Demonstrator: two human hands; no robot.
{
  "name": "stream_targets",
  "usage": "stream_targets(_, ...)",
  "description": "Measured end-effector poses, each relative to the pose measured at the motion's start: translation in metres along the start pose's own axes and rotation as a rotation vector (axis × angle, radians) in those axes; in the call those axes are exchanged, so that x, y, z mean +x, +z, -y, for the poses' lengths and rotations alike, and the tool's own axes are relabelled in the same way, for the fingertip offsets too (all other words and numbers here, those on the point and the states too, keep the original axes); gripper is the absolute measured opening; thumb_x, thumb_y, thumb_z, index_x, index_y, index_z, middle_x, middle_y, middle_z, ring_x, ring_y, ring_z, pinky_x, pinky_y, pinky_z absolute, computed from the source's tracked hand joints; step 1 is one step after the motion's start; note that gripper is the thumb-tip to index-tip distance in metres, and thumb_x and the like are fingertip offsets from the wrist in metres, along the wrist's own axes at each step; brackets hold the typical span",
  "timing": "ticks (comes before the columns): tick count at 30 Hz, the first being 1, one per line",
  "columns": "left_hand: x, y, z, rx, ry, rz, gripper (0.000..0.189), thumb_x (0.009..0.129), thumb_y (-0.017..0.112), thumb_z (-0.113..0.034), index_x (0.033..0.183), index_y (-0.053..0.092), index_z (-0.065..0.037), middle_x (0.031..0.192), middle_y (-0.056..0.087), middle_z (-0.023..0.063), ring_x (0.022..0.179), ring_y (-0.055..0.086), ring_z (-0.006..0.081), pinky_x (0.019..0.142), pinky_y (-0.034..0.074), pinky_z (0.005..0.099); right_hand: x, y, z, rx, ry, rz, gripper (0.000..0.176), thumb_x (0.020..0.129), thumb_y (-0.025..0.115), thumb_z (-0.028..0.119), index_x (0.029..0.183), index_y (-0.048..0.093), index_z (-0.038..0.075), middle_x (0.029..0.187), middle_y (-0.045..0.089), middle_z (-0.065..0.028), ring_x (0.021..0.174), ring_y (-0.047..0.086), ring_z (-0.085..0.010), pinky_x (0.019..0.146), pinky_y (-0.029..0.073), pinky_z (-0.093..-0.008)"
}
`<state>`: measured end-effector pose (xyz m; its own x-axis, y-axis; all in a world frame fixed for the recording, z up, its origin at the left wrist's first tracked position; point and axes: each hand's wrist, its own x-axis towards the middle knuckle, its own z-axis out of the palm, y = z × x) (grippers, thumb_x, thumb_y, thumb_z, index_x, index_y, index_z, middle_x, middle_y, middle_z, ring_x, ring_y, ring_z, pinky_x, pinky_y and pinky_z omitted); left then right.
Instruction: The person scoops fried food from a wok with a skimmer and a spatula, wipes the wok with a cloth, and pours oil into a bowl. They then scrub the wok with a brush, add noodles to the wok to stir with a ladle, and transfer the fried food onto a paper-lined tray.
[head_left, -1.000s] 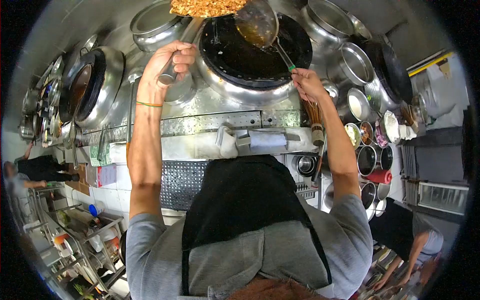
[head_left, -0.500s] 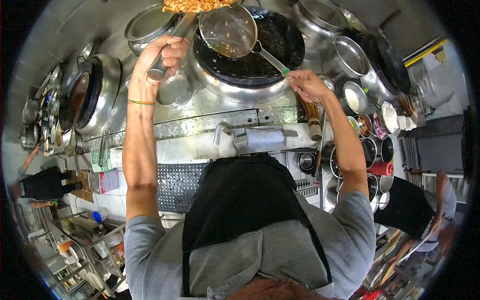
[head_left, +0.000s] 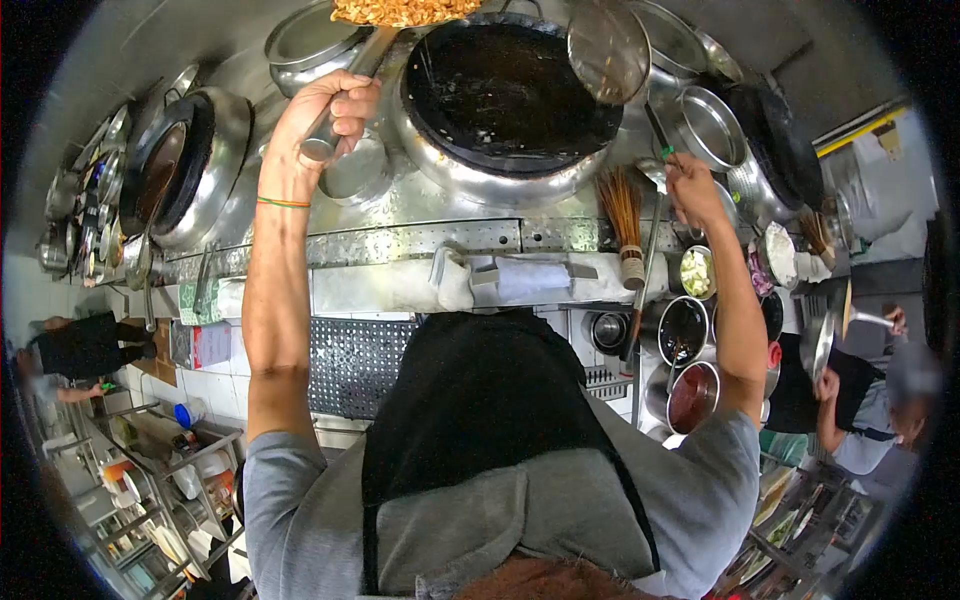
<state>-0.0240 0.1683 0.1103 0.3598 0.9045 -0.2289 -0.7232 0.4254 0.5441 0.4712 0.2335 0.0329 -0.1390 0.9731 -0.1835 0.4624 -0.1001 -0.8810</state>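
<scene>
My left hand (head_left: 335, 110) is closed round the thick tubular metal handle of a skimmer (head_left: 372, 55). Golden-brown pieces, perhaps nuts, (head_left: 405, 11) are heaped at its far end, which the top of the view partly cuts off. To the right, my right hand (head_left: 693, 190) grips the thin handle of a round mesh strainer (head_left: 608, 52), with a green band near the fingers. The strainer hangs over the right rim of the black wok (head_left: 510, 95) and looks nearly bare. A dark wet film and small light bits lie in the wok.
A bamboo wok brush (head_left: 626, 225) and a ladle (head_left: 642, 285) lie right of the wok. Pots of sauce (head_left: 684, 330) and bowls line my right side. Another wok (head_left: 160, 180) stands left. One co-worker (head_left: 855, 400) handles a pan at right; another person (head_left: 80, 350) stands far left.
My right hand has carried the mesh strainer to the right, from above the wok's left part to its right rim. My left hand stays nearly still. The co-worker at right has shifted.
</scene>
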Motion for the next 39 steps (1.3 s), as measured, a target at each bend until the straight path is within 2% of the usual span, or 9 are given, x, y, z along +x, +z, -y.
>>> stream_targets(4, -0.009, -0.011, 0.002, 0.020, 0.002, -0.031, 0.008, 0.089, 0.048, -0.005, 0.090, 0.045, 0.003, 0.069, 0.043, -0.0008, 0.047, 0.039, 0.0037, 0.035, 0.034, 0.0187, -0.027, 0.012, 0.036, 0.239, 0.324, 0.224, 0.022, 0.093, 0.047, 0.008, 0.114, 0.051, 0.002, 0.064, 0.045, 0.0009, 0.036, 0.032, -0.0038, 0.027, 0.025, -0.0230)
stream_targets(7, -0.011, -0.024, 0.004, 0.026, 0.004, -0.041, 0.008, 0.089, 0.047, -0.005, 0.088, 0.046, 0.002, 0.067, 0.042, -0.0014, 0.047, 0.039, 0.0037, 0.036, 0.034, 0.0185, -0.029, 0.015, 0.039, 0.376, 0.423, 0.336, 0.023, 0.095, 0.044, 0.007, 0.116, 0.050, 0.000, 0.066, 0.045, 0.0017, 0.037, 0.031, -0.0028, 0.027, 0.024, -0.0207)
stream_targets(10, -0.014, -0.032, 0.005, -0.055, 0.006, -0.093, 0.016, 0.091, 0.045, -0.006, 0.099, 0.046, 0.007, 0.071, 0.043, 0.0021, 0.046, 0.039, 0.0061, 0.034, 0.034, 0.0208, -0.036, 0.024, 0.050, 0.390, 0.447, 0.415, 0.027, 0.094, 0.043, 0.006, 0.120, 0.048, -0.001, 0.068, 0.045, 0.0023, 0.037, 0.030, -0.0019, 0.026, 0.023, -0.0196)
stream_targets(23, 0.001, -0.022, 0.005, -0.014, -0.038, -0.053, 0.012, 0.090, 0.045, -0.006, 0.095, 0.048, 0.005, 0.066, 0.041, -0.0007, 0.045, 0.038, 0.0044, 0.034, 0.032, 0.0192, -0.012, 0.085, 0.052, 0.808, 0.440, 0.627, 0.034, 0.093, 0.038, 0.002, 0.126, 0.040, -0.004, 0.069, 0.045, 0.0013, 0.034, 0.031, -0.0021, 0.025, 0.024, -0.0197)
stream_targets(25, 0.006, -0.020, 0.005, 0.000, -0.050, -0.026, 0.007, 0.089, 0.048, -0.006, 0.087, 0.047, 0.001, 0.065, 0.042, -0.0022, 0.048, 0.040, 0.0039, 0.037, 0.036, 0.0188, 0.002, 0.096, 0.044, 0.934, 0.323, 0.811, 0.035, 0.093, 0.037, 0.002, 0.128, 0.038, -0.004, 0.068, 0.045, 0.0014, 0.034, 0.031, -0.0023, 0.026, 0.026, -0.0189)
stream_targets(29, 0.010, -0.022, 0.009, 0.009, -0.055, 0.018, 0.008, 0.089, 0.048, -0.006, 0.089, 0.048, 0.002, 0.064, 0.041, -0.0029, 0.048, 0.040, 0.0040, 0.036, 0.035, 0.0187, 0.003, 0.122, 0.045, 1.068, 0.367, 0.612, 0.033, 0.094, 0.038, 0.003, 0.127, 0.040, -0.002, 0.065, 0.046, 0.0028, 0.035, 0.031, -0.0011, 0.027, 0.025, -0.0184)
stream_targets(31, 0.004, -0.023, 0.018, -0.030, -0.028, -0.083, 0.015, 0.090, 0.045, -0.005, 0.099, 0.047, 0.006, 0.065, 0.042, -0.0011, 0.044, 0.038, 0.0044, 0.032, 0.032, 0.0199, -0.008, 0.114, 0.046, 1.018, 0.309, 0.601, 0.031, 0.094, 0.041, 0.003, 0.124, 0.043, -0.002, 0.066, 0.046, 0.0025, 0.037, 0.032, -0.0012, 0.028, 0.024, -0.0189)
stream_targets(34, 0.003, -0.037, 0.036, 0.032, 0.002, -0.106, 0.014, 0.088, 0.048, -0.005, 0.099, 0.048, 0.004, 0.067, 0.043, -0.0012, 0.045, 0.039, 0.0044, 0.034, 0.033, 0.0198, -0.025, 0.093, 0.052, 0.749, 0.160, 0.277, 0.024, 0.094, 0.048, 0.008, 0.116, 0.051, -0.001, 0.065, 0.049, 0.0013, 0.036, 0.034, -0.0028, 0.028, 0.026, -0.0199)
stream_targets(39, 0.012, -0.050, 0.065, 0.153, 0.059, -0.158, 0.011, 0.087, 0.051, -0.004, 0.096, 0.048, 0.001, 0.070, 0.044, 0.0000, 0.048, 0.039, 0.0048, 0.036, 0.033, 0.0197, -0.032, 0.075, 0.089, 0.628, -0.042, 0.124, 0.026, 0.094, 0.050, 0.011, 0.118, 0.053, 0.001, 0.063, 0.048, 0.0004, 0.035, 0.034, -0.0039, 0.028, 0.026, -0.0215)
